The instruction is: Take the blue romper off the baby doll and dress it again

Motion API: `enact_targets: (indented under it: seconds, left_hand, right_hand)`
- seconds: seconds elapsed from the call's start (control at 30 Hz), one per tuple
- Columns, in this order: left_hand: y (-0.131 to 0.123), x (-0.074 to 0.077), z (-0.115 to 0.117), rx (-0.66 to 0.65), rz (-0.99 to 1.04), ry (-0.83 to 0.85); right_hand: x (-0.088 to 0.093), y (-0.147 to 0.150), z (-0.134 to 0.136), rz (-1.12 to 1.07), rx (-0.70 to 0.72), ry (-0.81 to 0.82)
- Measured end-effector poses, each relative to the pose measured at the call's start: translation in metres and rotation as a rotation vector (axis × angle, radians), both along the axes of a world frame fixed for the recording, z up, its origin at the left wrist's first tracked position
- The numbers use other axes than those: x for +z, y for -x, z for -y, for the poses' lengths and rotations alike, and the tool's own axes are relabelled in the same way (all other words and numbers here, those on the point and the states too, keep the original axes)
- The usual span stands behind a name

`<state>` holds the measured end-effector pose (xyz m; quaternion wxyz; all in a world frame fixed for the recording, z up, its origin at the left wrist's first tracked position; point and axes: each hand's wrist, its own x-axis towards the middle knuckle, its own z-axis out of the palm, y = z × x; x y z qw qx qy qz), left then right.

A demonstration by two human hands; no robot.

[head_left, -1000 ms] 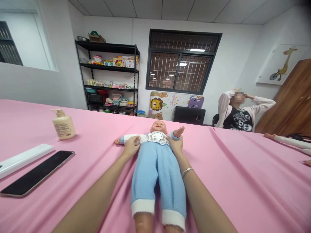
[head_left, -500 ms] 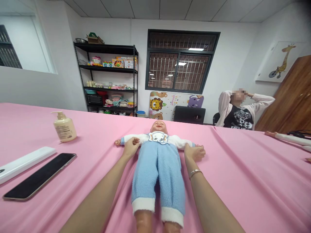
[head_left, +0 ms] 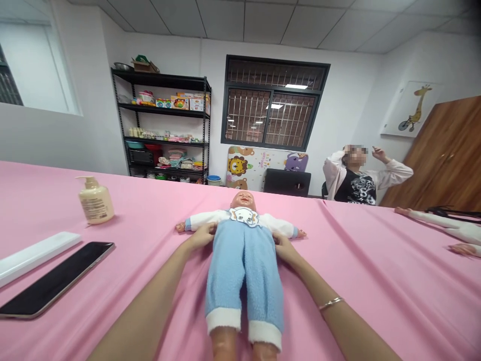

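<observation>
Our right hand point(head_left: 287, 249) has left the sleeve point(head_left: 277, 225), so with our left hand point(head_left: 202, 236) we flank the doll point(head_left: 244, 255), grips impossible to tell.

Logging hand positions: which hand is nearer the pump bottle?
Left. The left hand is right of the pump bottle, by the doll; the right hand is farther right, at the doll's other side.

Doll point(head_left: 244, 245) face-up on pink-covered counter point(head_left: 356, 271), arms spread, legs toward camera, slightly apart; fluffy light-blue outfit point(head_left: 227, 281), white sleeves, white leg cuffs.
</observation>
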<state>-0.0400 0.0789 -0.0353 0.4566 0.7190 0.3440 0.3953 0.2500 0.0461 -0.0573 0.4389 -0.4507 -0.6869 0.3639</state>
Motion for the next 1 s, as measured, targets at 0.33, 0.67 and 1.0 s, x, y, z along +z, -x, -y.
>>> enact_targets:
  seconds: [0.33, 0.67, 1.0]
  left_hand:
    - [0.001, -0.012, -0.022, 0.522, 0.088, -0.153]
    - [0.008, -0.019, -0.018, 0.757, -0.089, -0.193]
    - [0.006, -0.02, -0.02, 0.692, -0.178, -0.238]
  right_hand:
    - [-0.003, -0.014, -0.013, 0.063, -0.34, -0.054]
    - [0.052, 0.054, 0.061, 0.085, -0.363, -0.597]
    - [0.058, 0.113, 0.135, 0.881, 0.285, -0.688]
